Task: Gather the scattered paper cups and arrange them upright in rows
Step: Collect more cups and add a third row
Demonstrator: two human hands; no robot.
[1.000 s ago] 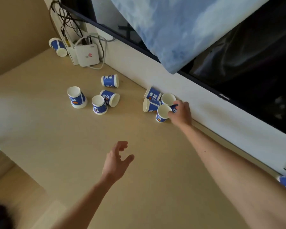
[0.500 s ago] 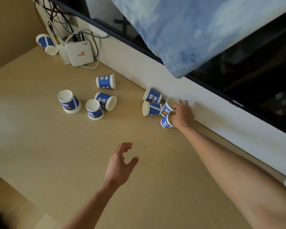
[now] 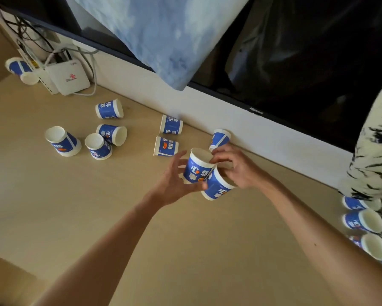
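Two tapered, smooth-walled paper cups

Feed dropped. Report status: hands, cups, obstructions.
Left hand grips upper cup; right hand holds lower cup. Other cups scattered left, mostly tipped. Patterned fabric partly hides upright row, right.

A single head-worn camera looks forward and down across the tabletop toward the far wall. It sits close, rolled so the wall slants down rightward.
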